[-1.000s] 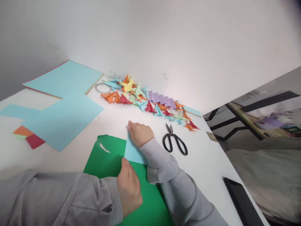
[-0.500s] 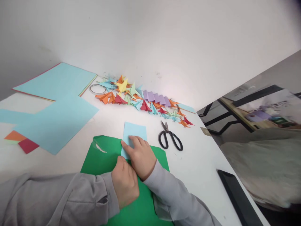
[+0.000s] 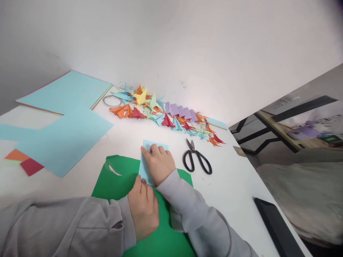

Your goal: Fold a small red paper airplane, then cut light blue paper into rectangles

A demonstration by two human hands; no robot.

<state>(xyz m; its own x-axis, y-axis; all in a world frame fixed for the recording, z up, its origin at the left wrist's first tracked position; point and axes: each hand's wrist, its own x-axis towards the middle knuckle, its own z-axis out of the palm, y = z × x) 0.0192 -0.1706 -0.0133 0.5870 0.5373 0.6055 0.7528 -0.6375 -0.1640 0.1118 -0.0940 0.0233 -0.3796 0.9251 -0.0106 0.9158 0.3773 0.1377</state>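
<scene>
A small light blue sheet of paper [image 3: 145, 172] lies partly on a green sheet [image 3: 123, 178], its far end reaching onto the white table. My left hand [image 3: 144, 208] is closed, thumb and fingers pinching the paper's near left corner. Over the paper rests my right hand [image 3: 161, 162], index finger stretched to the far left edge and pressing there, the other fingers bent and spread across the sheet. Much of the paper is hidden under this hand. To its right, black-handled scissors [image 3: 197, 157] lie with their blades slightly apart.
Folded paper cranes [image 3: 167, 120] in several colours run along the wall, with folded purple papers [image 3: 180, 111] among them. Large light blue sheets [image 3: 64, 142] and a wire ring [image 3: 112, 101] lie left. A black flat object [image 3: 277, 226] sits near the table's right edge.
My right hand has slid away from me along the paper's left edge, its index finger now near the far corner. My left hand stays at the near corner. The view has shifted slightly.
</scene>
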